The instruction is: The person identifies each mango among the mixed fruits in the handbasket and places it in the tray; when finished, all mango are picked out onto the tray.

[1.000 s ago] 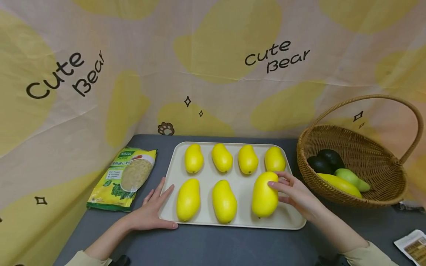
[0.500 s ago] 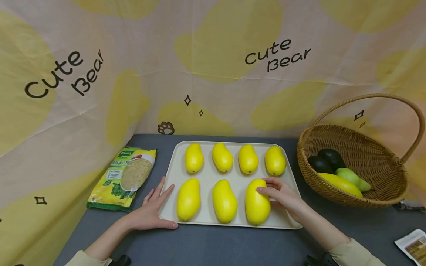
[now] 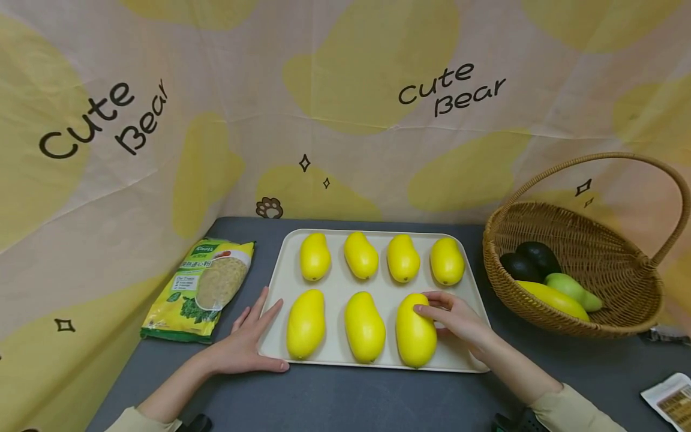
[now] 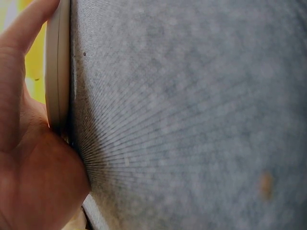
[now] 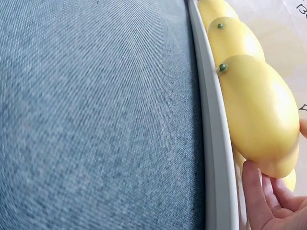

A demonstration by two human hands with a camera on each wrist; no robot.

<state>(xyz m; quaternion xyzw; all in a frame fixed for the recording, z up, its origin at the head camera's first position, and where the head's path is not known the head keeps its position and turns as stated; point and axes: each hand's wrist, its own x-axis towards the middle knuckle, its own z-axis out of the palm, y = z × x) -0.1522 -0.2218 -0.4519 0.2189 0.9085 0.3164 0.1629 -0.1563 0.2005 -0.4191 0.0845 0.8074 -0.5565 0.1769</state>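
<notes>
In the head view my right hand (image 3: 457, 321) holds a yellow mango (image 3: 413, 339) by its upper right side, thumb on top and fingers behind. This mango is at the right of the front row on a cream tray (image 3: 459, 360). The right wrist view shows the fingertips (image 5: 249, 175) against the mango (image 5: 261, 115), close to the tray's rim (image 5: 216, 143). My left hand (image 3: 245, 347) rests with spread fingers at the tray's front left corner, its thumb along the front edge. In the left wrist view that hand (image 4: 38, 167) touches the tray's rim (image 4: 57, 67).
Two more mangoes fill the front row, and several stand in the back row (image 3: 360, 256). A yellow-green food bag (image 3: 200, 291) lies left of the tray. At the right, a wicker basket (image 3: 621, 258) holds avocados (image 3: 540, 258), a green pear (image 3: 569, 290) and a long yellow fruit (image 3: 553, 301).
My right hand has brought the mango left and down, into line with the front row. In the last half second it shifted only slightly. My left hand stayed put.
</notes>
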